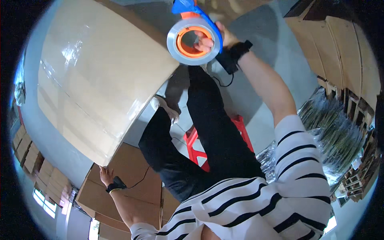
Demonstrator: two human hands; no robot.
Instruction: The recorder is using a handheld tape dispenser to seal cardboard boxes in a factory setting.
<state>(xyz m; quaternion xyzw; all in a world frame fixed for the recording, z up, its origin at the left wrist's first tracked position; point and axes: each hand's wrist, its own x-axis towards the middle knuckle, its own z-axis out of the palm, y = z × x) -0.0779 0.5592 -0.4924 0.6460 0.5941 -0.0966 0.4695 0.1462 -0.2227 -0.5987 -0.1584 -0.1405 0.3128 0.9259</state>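
My right hand [225, 37] is raised at the top middle, closed round a blue-and-orange tape dispenser [207, 19]. A wide roll of tape [173, 43] sits on its orange hub, and some of my fingertips show through the ring. To the left lies a large tan cardboard box [100, 76] with shiny strips of clear tape on its surface and near edge. At that box's lower corner, my left hand [106, 176] is closed on the edge. Part of its fingers is hidden by the corner.
Brown cardboard [136, 180] stands below the box by my left forearm. A red plastic stool [193, 145] is under my legs. Plastic-wrapped bundles [332, 128] and stacked cardboard sheets [328, 52] are at the right. More cartons [48, 174] stand at the far left.
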